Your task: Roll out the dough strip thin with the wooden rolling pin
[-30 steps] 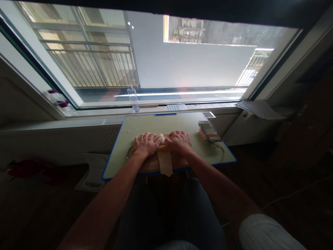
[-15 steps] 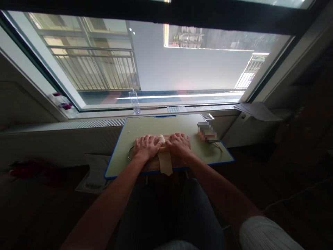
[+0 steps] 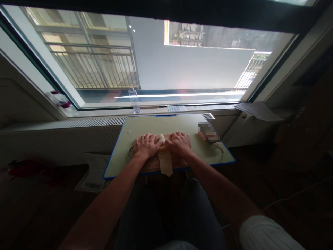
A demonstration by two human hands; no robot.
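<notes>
My left hand (image 3: 146,145) and my right hand (image 3: 179,143) press down side by side, fingers bent forward over a rolling pin (image 3: 163,149). Only its pale middle shows between them; the ends lie hidden under my palms. A whitish lump of dough (image 3: 161,138) sits just beyond the pin, between my thumbs. Toward me, a flat strip of dough (image 3: 165,163) comes out from the pin and hangs over the near edge of the wooden board (image 3: 152,164). A metal handle (image 3: 130,152) sticks out at the board's left side.
The board rests on a small green table (image 3: 117,156) with a blue rim. A blurred-out object (image 3: 208,132) lies at its right. Beyond are a clear bottle (image 3: 134,100) and a gridded card (image 3: 177,108) on the windowsill, with papers (image 3: 257,111) at right.
The view has shifted very slightly. Both hands stay in about the same place on the rolling pin, and the dough strip hangs almost as before.
</notes>
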